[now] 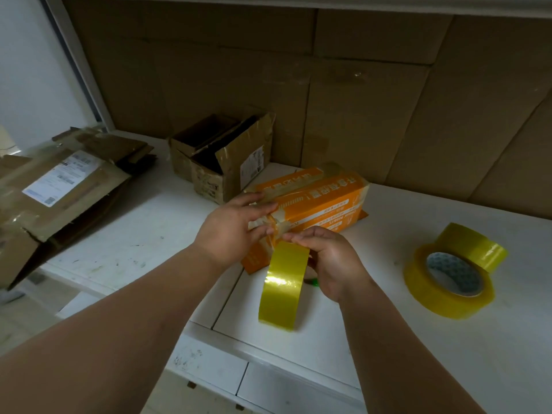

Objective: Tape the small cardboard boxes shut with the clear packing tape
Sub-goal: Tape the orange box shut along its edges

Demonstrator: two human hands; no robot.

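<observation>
Two bare forearms reach in from the bottom edge toward the middle of the white table [373, 339]. On the right, the right hand [331, 258] curls around a roll of yellowish clear packing tape [283, 288], gripping it at its top edge so the roll hangs upright with its broad band facing the camera; the thumb and fingertips sit at the near end of the orange box [310, 201]. Just beside it, the left hand [233, 231] lies with fingers extended and spread, pressing flat against the same end of the box, where crinkled strips of tape cross the flaps. That orange printed cardboard box lies on its side on the table, running away toward the cardboard wall. To the right, well apart from the hands, two more tape rolls [448, 282] lie on the table, one resting against the other. Behind the left hand stands an open brown carton [227, 162] with worn flaps, and at far left lies a pile of flattened cardboard [59, 186] bearing a shipping label.
</observation>
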